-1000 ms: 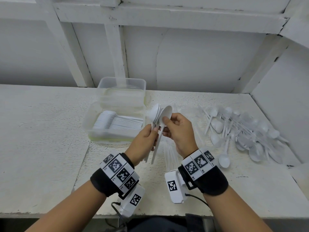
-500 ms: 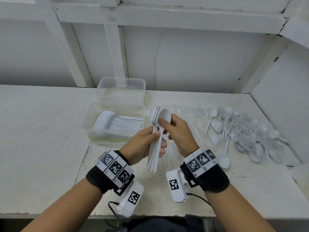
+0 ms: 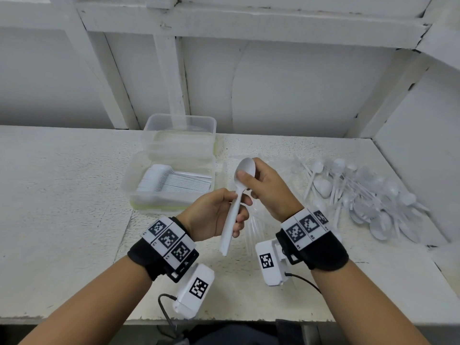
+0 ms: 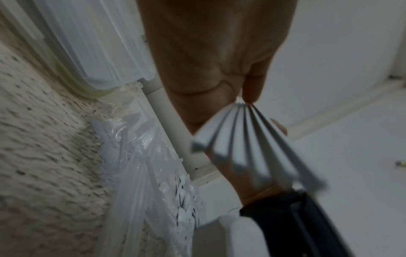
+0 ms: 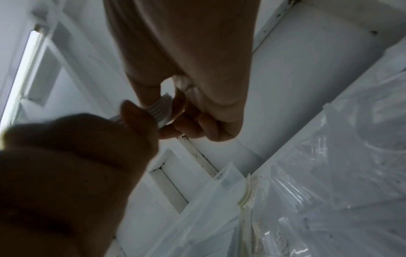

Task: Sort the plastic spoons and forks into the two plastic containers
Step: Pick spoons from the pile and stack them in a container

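Your left hand [image 3: 216, 215] gripped stacked white plastic spoons [image 3: 236, 202] by handles | right hand [image 3: 268, 190] pinched bowls | light, slippery; likely fan apart.

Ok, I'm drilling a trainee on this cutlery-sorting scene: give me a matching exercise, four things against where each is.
Things:
1. stack of white plastic spoons
2. near clear plastic container
3. far clear plastic container
4. loose heap of white plastic cutlery

Places:
A. spread on the table by the right wall
B. against the back wall, nothing visible inside
C. held in the left hand and right hand
D. left of the hands, holding a row of white cutlery

Pairs: 1-C, 2-D, 3-B, 4-A
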The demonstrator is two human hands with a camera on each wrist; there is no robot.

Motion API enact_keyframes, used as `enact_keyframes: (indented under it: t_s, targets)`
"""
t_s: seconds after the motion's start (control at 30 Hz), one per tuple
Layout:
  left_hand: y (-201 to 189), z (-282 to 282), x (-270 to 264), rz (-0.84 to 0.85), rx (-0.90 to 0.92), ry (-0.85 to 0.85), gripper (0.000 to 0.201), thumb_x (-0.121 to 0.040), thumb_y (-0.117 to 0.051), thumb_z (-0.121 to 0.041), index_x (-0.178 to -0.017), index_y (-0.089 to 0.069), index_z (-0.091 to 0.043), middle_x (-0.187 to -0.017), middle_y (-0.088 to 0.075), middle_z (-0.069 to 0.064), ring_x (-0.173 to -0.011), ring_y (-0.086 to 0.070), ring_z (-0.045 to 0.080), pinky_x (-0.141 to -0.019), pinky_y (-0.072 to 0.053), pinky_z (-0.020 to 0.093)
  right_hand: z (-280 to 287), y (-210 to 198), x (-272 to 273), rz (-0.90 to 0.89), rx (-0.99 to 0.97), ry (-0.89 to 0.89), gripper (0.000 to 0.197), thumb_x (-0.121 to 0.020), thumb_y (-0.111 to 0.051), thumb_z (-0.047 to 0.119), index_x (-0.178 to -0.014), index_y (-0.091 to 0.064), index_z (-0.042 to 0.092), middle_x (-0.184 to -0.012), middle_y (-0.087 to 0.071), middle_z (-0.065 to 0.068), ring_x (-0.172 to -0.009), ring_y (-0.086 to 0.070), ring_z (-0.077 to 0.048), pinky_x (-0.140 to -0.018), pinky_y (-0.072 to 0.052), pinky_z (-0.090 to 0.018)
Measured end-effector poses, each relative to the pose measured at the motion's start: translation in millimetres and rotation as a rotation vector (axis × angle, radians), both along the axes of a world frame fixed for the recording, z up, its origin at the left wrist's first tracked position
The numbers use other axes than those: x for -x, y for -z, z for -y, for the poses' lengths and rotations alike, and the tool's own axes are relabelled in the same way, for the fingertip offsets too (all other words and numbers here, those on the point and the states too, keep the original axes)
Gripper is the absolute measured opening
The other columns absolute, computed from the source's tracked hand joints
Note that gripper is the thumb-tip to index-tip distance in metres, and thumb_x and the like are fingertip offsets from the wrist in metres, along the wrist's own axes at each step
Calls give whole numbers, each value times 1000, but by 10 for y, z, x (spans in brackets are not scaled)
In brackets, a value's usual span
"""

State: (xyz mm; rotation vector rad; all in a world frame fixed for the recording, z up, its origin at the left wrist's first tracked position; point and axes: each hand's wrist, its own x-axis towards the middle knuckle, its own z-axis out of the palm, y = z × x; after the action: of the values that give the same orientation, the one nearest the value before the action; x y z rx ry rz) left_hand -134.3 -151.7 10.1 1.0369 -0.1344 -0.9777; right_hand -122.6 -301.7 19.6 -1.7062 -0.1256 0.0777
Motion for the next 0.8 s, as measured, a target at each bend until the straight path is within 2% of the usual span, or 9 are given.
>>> enact_keyframes:
  t_s: [0.1,0.17,0.27,0.33,0.4,0.53,0.63,0.7,0.8]
  targets:
    - [10,-26,-20,5,165,46,27,-77,-73,-28,-95,-65,-9,-75,-65,9,-65,-64,20,-65,-55,33,46,18,-37,-57,-177,-69,5,-90,-58,23,-88,-55,19,-73,-57,6,-70,-50,-10,-58,-36,-26]
    - [-5,-21,-34,24,212,48,33,-69,-81,-26,-95,-71,-8,-83,-69,12,-72,-68,21,-69,-56,34,43,16,-56,-83,-285,-126,11,-87,-62,26,-91,-56,18,-73,-62,9,-70,-55,-8,-63,-39,-27]
    - [-21,-22,-72,38,204,42,40,-60,-86,-28,-93,-74,-8,-89,-72,11,-77,-71,19,-69,-57,30,-11,-10,-82,-82,-374,-188,35,-72,-71,40,-93,-55,17,-75,-65,10,-68,-59,-4,-63,-47,-21]
    - [-39,-31,-91,57,158,45,41,-57,-87,-30,-91,-76,-11,-89,-73,9,-79,-71,17,-67,-57,28,-48,-23,-95,-80,-389,-212,38,-68,-68,42,-93,-55,16,-77,-65,9,-69,-60,-3,-63,-49,-17]
    - [-81,-43,-97,69,84,7,26,-62,-80,-25,-84,-77,-12,-87,-74,9,-77,-72,16,-64,-57,27,-69,-52,-100,-93,-359,-209,35,-71,-65,40,-96,-56,17,-80,-66,9,-71,-60,-4,-66,-50,-18]
    - [-153,-89,-209,134,-72,-246,17,-82,-53,-13,-91,-66,-6,-86,-74,8,-76,-71,14,-69,-59,27,-46,-69,-163,-74,-17,-27,22,-93,-53,30,-113,-55,22,-93,-62,3,-85,-60,-15,-74,-49,-30]
    - [-125,-129,-327,153,-121,-527,13,-93,-49,-10,-94,-61,-8,-87,-73,4,-80,-71,12,-77,-56,26,-54,-33,-167,31,209,166,22,-97,-47,28,-116,-55,22,-96,-59,4,-92,-59,-14,-74,-47,-24]
    - [-93,-136,-379,121,-116,-684,10,-94,-50,-12,-94,-60,-10,-91,-71,3,-83,-69,12,-80,-54,26,-124,-28,-118,155,397,141,30,-97,-47,28,-124,-54,17,-104,-58,4,-96,-55,-10,-79,-44,-19]
    - [-64,-102,-389,108,-50,-796,11,-96,-48,-15,-93,-58,-12,-87,-65,2,-77,-64,11,-72,-53,22,-298,53,-100,325,718,-35,44,-96,-46,32,-137,-41,17,-122,-54,-3,-108,-49,-16,-92,-43,-32]
